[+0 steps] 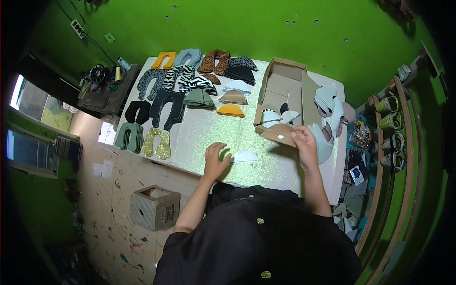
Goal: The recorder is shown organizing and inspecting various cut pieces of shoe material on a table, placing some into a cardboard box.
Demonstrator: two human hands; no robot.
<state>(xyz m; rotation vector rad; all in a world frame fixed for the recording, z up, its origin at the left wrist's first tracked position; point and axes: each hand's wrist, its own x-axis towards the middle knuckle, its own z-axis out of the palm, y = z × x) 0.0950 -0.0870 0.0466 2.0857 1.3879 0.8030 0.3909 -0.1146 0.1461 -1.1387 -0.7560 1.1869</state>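
Observation:
Between the fingers and thumb of my right hand [306,146] is a brown half-round piece [276,132], with a small white spot near its lower edge, held above the table by the near end of the cardboard box. My left hand [217,160] hovers low over the table edge, fingers curved and apart, holding nothing. Beside its fingertips a white half-round piece [245,156] lies flat. In the open cardboard box [285,76], white and dark half-round pieces [272,117] show at the near end. Left of the box sit stacks of yellow [231,110], brown [232,98] and green [199,99] pieces.
Several stacks of U-shaped pieces, including black [167,107] and glittery gold [156,143], cover the table's left. Pale cut sheets [325,102] lie on its right. A cardboard carton [154,207] stands on the floor. Sandals [392,121] hang on a wooden rack at right.

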